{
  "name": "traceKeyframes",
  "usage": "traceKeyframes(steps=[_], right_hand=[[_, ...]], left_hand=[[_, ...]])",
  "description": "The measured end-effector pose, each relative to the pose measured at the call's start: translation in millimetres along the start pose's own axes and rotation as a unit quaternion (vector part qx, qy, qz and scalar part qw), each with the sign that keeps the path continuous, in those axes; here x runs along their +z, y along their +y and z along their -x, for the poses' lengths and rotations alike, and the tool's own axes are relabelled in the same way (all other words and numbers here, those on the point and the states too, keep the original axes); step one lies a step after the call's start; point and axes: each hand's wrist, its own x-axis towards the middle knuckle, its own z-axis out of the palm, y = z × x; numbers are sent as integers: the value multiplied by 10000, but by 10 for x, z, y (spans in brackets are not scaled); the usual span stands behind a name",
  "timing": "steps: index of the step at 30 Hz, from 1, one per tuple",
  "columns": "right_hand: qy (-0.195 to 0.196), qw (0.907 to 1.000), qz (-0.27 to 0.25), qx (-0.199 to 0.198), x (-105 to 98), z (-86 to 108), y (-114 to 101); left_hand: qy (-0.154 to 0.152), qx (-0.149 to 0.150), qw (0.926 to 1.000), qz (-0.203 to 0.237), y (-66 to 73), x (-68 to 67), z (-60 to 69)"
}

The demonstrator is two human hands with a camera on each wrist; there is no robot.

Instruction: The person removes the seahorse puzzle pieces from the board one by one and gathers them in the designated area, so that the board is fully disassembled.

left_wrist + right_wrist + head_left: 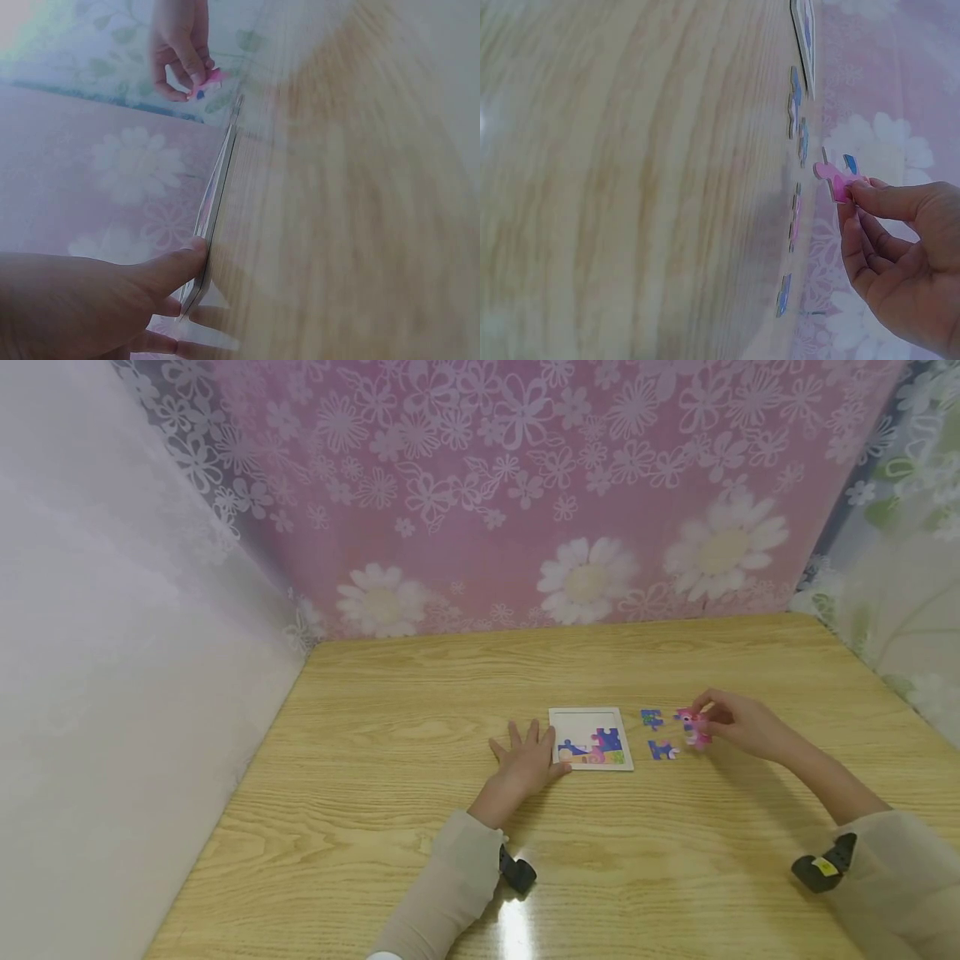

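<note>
A small square jigsaw tray [585, 722] with a white border lies flat on the table, with several blue, pink and orange pieces along its bottom and right. My left hand [527, 766] rests at its left side, fingers spread on the table, the thumb touching the lower left edge; the left wrist view shows the thumb [180, 268] along the border. To the right of the tray, my right hand [742, 725] pinches a pink jigsaw piece [840, 186] with a bit of blue, between thumb and fingers, raised above the table.
Blue jigsaw pieces [663, 750] lie between the tray and the right hand. Below the held piece, the right wrist view shows a pink piece [795, 217] and another blue piece [784, 295] on the wooden table [360, 760]. A flowered curtain [465, 527] hangs behind.
</note>
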Motion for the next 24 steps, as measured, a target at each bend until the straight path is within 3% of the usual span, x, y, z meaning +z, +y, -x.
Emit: traceKeyframes(steps=[17,24], right_hand=[[-185,9996,43,203,13,76,208],[-221,9997,27,94,24,71,234]], left_hand=[[-4,19,9999,167,-1,-13,13],[-47,-33,10000,-18,5,-7,-3]])
